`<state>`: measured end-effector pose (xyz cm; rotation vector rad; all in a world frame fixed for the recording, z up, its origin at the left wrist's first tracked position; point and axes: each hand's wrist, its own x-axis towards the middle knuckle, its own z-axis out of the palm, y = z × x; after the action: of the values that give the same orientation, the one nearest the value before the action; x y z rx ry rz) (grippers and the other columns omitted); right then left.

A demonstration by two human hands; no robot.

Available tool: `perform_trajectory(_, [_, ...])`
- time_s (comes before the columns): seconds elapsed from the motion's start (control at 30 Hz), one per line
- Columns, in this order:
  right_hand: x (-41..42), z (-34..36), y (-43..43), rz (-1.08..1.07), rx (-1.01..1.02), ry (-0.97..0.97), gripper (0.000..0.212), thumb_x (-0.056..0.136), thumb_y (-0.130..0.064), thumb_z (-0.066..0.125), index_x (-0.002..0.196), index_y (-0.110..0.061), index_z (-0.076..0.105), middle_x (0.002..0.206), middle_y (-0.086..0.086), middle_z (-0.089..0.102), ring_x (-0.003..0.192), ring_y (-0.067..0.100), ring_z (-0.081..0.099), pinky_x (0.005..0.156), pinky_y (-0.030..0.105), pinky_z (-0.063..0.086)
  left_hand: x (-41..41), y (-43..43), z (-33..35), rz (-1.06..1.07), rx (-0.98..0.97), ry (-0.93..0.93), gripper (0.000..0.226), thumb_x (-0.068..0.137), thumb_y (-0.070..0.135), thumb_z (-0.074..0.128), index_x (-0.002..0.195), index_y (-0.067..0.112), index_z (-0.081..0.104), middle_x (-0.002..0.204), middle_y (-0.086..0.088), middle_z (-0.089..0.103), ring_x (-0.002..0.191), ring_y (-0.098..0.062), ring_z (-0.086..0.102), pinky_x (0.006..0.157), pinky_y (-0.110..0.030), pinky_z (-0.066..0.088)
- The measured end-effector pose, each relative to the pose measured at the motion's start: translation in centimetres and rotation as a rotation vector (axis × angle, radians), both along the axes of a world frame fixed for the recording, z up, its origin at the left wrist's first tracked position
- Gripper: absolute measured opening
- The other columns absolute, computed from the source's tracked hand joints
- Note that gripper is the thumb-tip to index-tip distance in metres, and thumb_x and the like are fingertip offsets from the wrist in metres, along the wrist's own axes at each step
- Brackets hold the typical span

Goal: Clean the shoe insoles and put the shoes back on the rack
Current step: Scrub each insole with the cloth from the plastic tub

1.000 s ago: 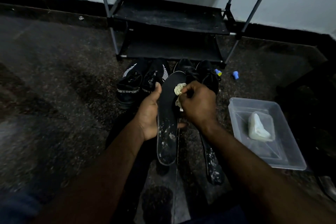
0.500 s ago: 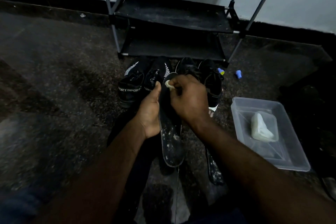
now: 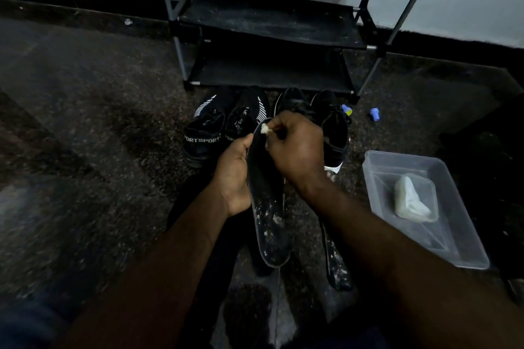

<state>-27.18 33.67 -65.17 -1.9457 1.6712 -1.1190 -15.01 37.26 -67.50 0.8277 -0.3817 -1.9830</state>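
Observation:
My left hand point(image 3: 234, 176) grips a black insole point(image 3: 269, 218) by its left edge, toe end pointing away from me; pale specks cover its heel. My right hand point(image 3: 295, 150) pinches a small whitish wad point(image 3: 265, 129) against the insole's toe end. A second speckled insole point(image 3: 336, 261) lies on the floor to the right. Behind the hands stand a black pair of shoes with white stripes and lettering point(image 3: 204, 133) and a plain black pair point(image 3: 334, 130), both in front of the black shoe rack point(image 3: 269, 28).
A clear plastic tub point(image 3: 465, 246) sits on the floor at the right, holding a pale lump point(image 3: 411, 198). Two small blue objects point(image 3: 374, 115) lie near the rack's right leg. Dark speckled floor stretches to the left. A dark object lies at the far right.
My right hand has moved the wad up the insole from mid-forefoot to its toe tip. The insole has tilted slightly, and the view has shifted a little.

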Motion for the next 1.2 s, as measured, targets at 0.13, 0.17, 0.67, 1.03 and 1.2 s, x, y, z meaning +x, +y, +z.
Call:
perform_trajectory(0.13, [1.4,-0.3,1.7,0.095,-0.088,-0.021,0.01,0.083,-0.013,0.074,0.088,-0.021,0.077,0.092,-0.006,0.071,0.086,0.007,0.065,0.079,0.021,0.051,0.4,0.0,-0.3,0.058,-0.001,-0.017,0.049,0.103,0.043,0.041,0.13,0.009,0.065,0.12,-0.014,0.069,0.111,-0.027,0.067,0.094,-0.039,0.054])
perform_trajectory(0.17, [1.4,-0.3,1.7,0.091,-0.102,-0.036,0.01,0.082,-0.011,0.075,0.086,-0.02,0.076,0.091,-0.006,0.071,0.085,0.007,0.065,0.079,0.02,0.051,0.4,0.0,-0.2,0.064,-0.001,-0.015,0.049,0.103,0.043,0.042,0.131,0.01,0.064,0.121,-0.014,0.069,0.112,-0.027,0.067,0.095,-0.039,0.053])
perform_trajectory(0.67, [2.1,-1.2,1.0,0.125,-0.071,0.009,0.016,0.079,-0.005,0.069,0.081,-0.02,0.069,0.087,-0.007,0.065,0.08,0.005,0.058,0.073,0.004,0.037,0.5,-0.5,-1.0,0.116,0.032,-0.008,0.053,0.103,0.052,0.043,0.124,0.012,0.069,0.119,-0.015,0.071,0.111,-0.027,0.069,0.093,-0.04,0.052])
perform_trajectory(1.03, [2.2,-1.1,1.1,0.079,-0.075,-0.005,0.013,0.079,-0.009,0.069,0.083,-0.021,0.068,0.088,-0.006,0.064,0.08,0.011,0.06,0.073,0.026,0.049,0.7,-0.6,-1.0,0.119,0.033,-0.061,0.058,0.104,0.053,0.041,0.131,0.01,0.067,0.127,-0.017,0.069,0.117,-0.028,0.067,0.096,-0.04,0.052])
perform_trajectory(1.2, [1.8,-1.1,0.8,0.095,-0.091,0.006,0.014,0.08,-0.007,0.07,0.083,-0.02,0.069,0.088,-0.006,0.064,0.078,0.009,0.059,0.071,0.021,0.047,0.6,-0.5,-0.5,0.11,0.039,-0.022,0.055,0.105,0.051,0.04,0.122,0.01,0.071,0.122,-0.016,0.071,0.112,-0.028,0.069,0.096,-0.041,0.051])
